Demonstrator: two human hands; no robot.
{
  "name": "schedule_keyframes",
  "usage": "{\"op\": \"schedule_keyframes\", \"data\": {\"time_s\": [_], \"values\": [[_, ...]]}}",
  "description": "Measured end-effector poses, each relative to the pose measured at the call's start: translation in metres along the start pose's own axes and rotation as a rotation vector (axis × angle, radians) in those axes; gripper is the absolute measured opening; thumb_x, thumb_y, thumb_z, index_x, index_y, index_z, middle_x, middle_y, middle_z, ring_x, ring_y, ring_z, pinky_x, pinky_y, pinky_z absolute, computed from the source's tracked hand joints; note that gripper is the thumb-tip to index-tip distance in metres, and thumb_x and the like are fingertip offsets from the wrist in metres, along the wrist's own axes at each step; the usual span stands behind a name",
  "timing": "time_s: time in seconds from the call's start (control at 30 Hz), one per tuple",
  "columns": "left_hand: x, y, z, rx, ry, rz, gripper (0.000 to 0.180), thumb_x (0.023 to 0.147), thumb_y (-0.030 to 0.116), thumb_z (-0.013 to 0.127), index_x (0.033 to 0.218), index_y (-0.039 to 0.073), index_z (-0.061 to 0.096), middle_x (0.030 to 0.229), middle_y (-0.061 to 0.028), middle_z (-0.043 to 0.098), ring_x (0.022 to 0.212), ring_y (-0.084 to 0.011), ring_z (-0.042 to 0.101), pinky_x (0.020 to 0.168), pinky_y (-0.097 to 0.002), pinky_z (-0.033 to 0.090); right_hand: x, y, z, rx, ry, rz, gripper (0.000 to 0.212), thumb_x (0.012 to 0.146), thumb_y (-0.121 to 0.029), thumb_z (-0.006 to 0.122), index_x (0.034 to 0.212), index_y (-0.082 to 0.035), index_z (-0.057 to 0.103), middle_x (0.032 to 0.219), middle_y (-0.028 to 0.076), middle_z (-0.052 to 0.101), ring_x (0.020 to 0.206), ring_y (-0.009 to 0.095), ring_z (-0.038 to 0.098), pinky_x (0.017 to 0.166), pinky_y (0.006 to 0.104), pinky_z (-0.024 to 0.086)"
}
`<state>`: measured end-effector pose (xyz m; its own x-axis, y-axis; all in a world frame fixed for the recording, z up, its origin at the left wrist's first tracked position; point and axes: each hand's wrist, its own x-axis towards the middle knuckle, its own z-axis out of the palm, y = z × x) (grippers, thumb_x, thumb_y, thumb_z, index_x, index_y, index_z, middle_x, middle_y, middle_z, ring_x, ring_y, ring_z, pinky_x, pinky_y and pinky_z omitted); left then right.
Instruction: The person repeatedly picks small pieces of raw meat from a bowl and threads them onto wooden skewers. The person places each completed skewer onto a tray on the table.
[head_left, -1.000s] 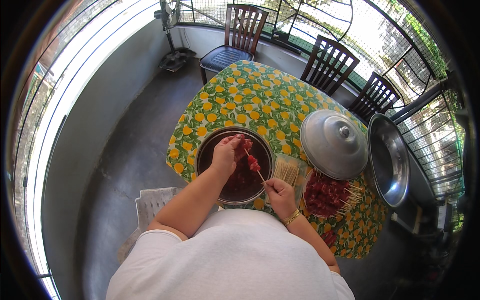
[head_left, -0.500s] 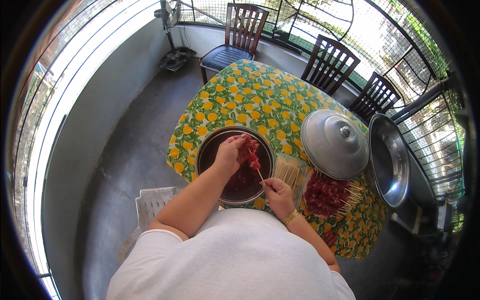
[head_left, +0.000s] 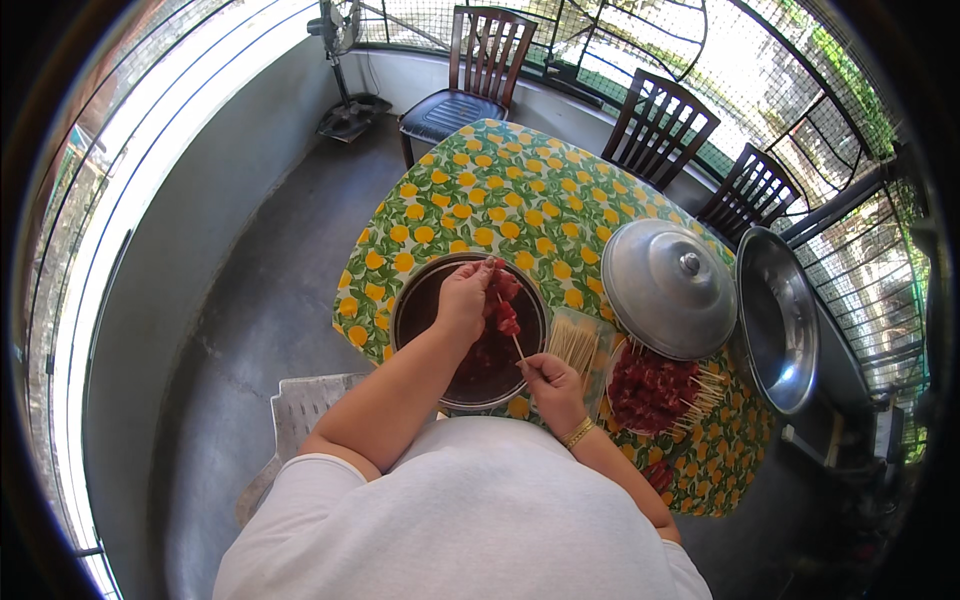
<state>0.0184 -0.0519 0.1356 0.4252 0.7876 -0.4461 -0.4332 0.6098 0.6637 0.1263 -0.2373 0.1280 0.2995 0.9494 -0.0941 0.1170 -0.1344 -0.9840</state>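
Note:
Over a round metal pot [head_left: 403,368] with dark red marinade inside, my two hands hold a skewer of raw red meat [head_left: 508,326] at a slant. My left hand [head_left: 463,303] pinches the meat at its upper end. The lower, bare stick is gripped by my right hand [head_left: 555,388], at the pot's right rim. Just right of the pot, a clear container holds bare bamboo sticks [head_left: 574,344]. Beyond it, a plate is heaped with finished meat skewers [head_left: 650,392], their stick ends pointing right.
A domed metal lid [head_left: 660,275] lies behind the skewer plate. A large metal basin [head_left: 778,320] leans at the table's right edge. Lemon-print cloth [head_left: 480,205] covers the table. Wooden chairs [head_left: 660,125] stand along the far side, and a plastic chair [head_left: 305,410] is at my left.
My left hand has shifted up slightly along the meat at the skewer's top. The right hand keeps its grip on the stick, nearly still.

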Motion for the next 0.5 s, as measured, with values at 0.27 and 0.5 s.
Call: {"op": "schedule_keyframes", "data": {"time_s": [0.27, 0.5], "values": [[-0.011, -0.003, 0.01, 0.083, -0.037, -0.094, 0.02, 0.104, 0.022, 0.047, 0.108, 0.005, 0.057, 0.089, -0.0123, 0.068, 0.071, -0.0196, 0.067, 0.052, -0.0348, 0.054, 0.001, -0.001, 0.008, 0.106, -0.009, 0.089, 0.011, 0.096, -0.009, 0.061, 0.099, 0.0, 0.067, 0.076, -0.002, 0.06, 0.068, 0.005, 0.053, 0.062, 0.0222, 0.045], [-0.004, -0.021, 0.014, 0.143, 0.12, 0.163, 0.03, 0.105, 0.037, 0.045, 0.092, 0.01, 0.05, 0.07, -0.0038, 0.058, 0.055, -0.0134, 0.056, 0.047, -0.0318, 0.052, 0.012, -0.022, 0.014, 0.012, 0.013, 0.048, 0.014, 0.096, -0.013, 0.063, 0.1, 0.0, 0.067, 0.075, -0.001, 0.061, 0.066, 0.006, 0.053, 0.061, 0.0223, 0.045]]}}
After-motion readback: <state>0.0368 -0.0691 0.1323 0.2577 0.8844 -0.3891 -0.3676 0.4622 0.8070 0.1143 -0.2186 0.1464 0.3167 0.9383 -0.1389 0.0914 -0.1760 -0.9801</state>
